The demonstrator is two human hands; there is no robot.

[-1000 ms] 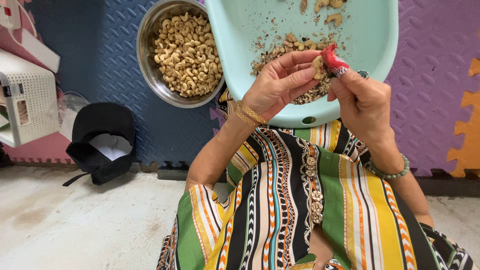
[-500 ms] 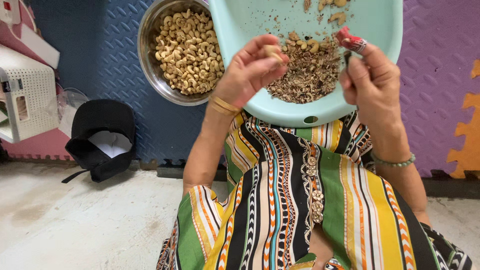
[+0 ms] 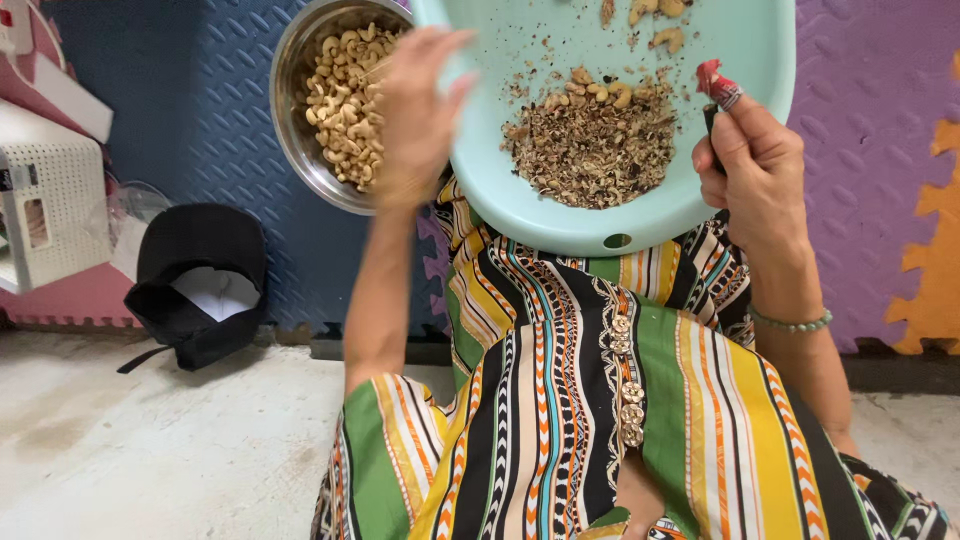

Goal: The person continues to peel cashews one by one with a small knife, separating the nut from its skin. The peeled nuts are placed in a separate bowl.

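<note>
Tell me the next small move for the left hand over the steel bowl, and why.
Probably let go over the steel bowl. The left hand is blurred above its rim, beside the peeled cashews, away from the husk pile in the mint tray. Whether it holds a nut I cannot tell. The right hand grips a small red-tipped tool.

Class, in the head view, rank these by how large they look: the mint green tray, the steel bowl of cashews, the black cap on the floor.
1. mint green tray, clearly largest.
2. steel bowl and black cap: similar apparent size, and both partly hidden or cut off, so unranked.
</note>
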